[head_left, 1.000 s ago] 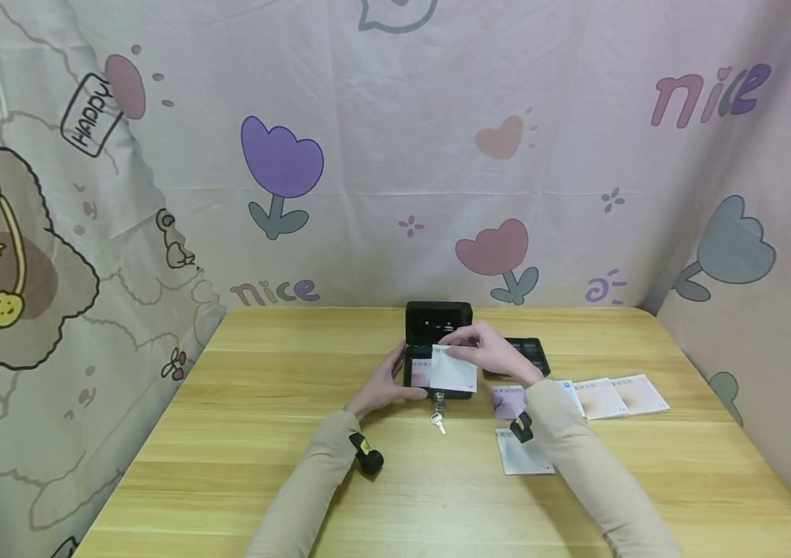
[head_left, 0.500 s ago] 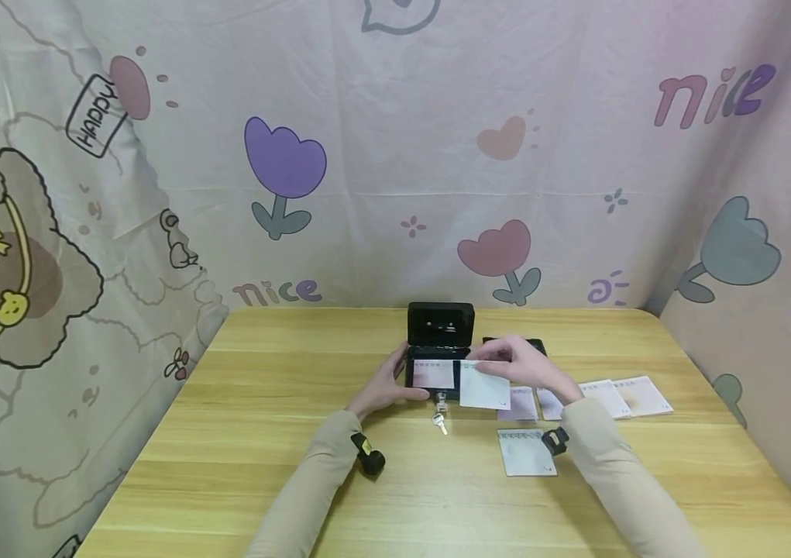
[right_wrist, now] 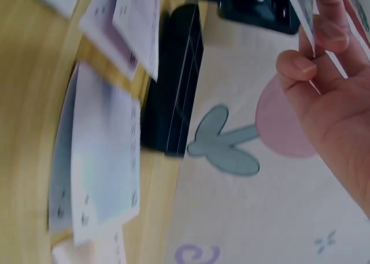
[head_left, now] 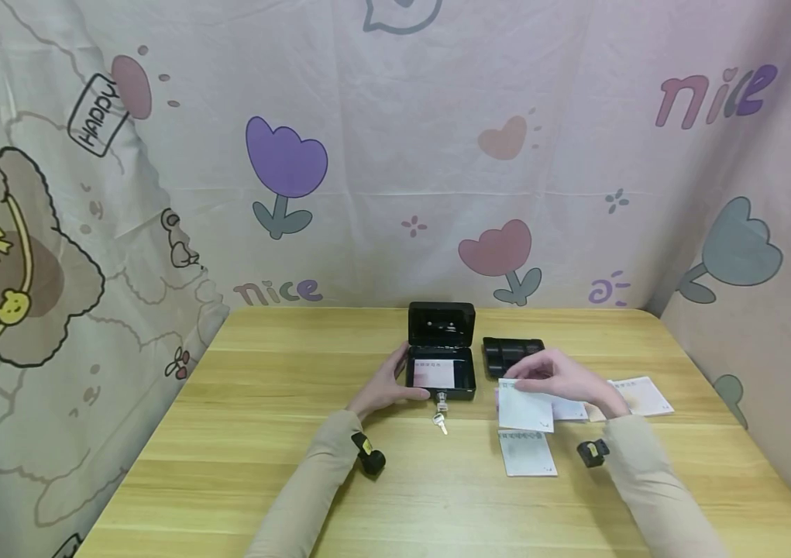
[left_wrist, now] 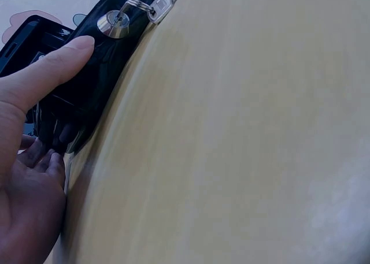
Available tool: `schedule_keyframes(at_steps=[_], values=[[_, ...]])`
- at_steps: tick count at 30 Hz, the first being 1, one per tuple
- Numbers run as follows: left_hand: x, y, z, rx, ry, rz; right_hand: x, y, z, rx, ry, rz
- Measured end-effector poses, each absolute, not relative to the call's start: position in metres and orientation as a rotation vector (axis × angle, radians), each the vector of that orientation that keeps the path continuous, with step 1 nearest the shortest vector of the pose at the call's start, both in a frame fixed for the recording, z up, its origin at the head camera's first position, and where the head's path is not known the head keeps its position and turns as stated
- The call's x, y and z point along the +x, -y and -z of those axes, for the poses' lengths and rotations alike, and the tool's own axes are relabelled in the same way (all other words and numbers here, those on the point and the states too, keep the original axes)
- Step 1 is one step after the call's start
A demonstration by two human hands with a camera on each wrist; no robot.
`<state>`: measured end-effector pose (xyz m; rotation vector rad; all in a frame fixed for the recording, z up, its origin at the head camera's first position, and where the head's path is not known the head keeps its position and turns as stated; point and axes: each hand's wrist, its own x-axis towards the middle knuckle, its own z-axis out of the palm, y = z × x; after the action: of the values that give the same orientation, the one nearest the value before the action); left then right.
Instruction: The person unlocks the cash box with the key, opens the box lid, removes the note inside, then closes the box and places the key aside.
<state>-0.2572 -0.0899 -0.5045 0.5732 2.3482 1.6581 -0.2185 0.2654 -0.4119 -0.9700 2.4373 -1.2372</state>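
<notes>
My left hand (head_left: 383,389) grips the front left corner of an open black cash box (head_left: 465,378), thumb on its front edge and fingers along its side. A pinkish folded banknote (head_left: 435,373) lies inside. In the left wrist view a silver lock (left_wrist: 114,24) with a key sits just past the thumb. My right hand (head_left: 562,380) pinches a pale greenish folded banknote (head_left: 526,411) by its top edge, over the notes right of the box. Just in front of it lies another pale greenish banknote (head_left: 527,456).
A black coin tray (head_left: 501,358) stands right of the cash box. More folded banknotes (head_left: 644,395) lie in a row to the right, partly hidden by my right hand. A key (head_left: 440,423) hangs at the box's front. A printed curtain (head_left: 395,155) rises behind the table.
My right hand has carried the pale greenish banknote from above the cash box to the right, over the row of notes, uncovering the pinkish note inside. The left hand keeps its place.
</notes>
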Motion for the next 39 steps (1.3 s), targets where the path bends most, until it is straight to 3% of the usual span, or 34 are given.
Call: schedule_keyframes(at_steps=[18, 39], values=[[-0.257, 0.089, 0.501, 0.566, -2.349, -1.648, -0.208, -0.333, 0.428, -0.794, -2.373, 1.226], [-0.257, 0.088, 0.502, 0.564, -2.327, -1.674, -0.198, -0.347, 0.444, -0.59, -2.303, 1.119]])
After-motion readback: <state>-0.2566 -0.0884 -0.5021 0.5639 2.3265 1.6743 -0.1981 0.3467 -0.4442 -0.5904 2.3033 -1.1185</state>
